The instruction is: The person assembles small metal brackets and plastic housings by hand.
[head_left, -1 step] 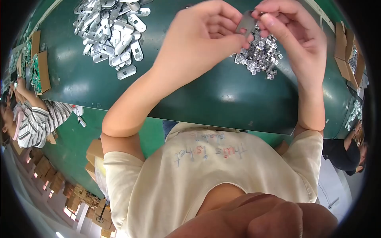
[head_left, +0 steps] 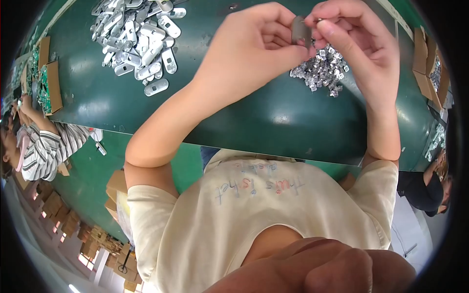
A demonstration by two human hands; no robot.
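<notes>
My left hand is closed on a grey oblong metal plate, which stands tilted between thumb and fingers. Close against it on the right, my right hand pinches a small dark piece between thumb and forefinger; its shape is mostly hidden. Below the hands lies a heap of small clear and silvery square parts. Farther left is a large pile of silver oblong plates with rounded ends and small cutouts. One plate rests apart at the pile's near side.
Everything lies on a dark green table. Cardboard boxes stand at the left and right rims. A person in a striped shirt works at the left, and another in black at the right.
The plate in my left hand has turned to a steeper angle. My left hand has shifted slightly right, and the right-hand fingertips have moved slightly left and down.
</notes>
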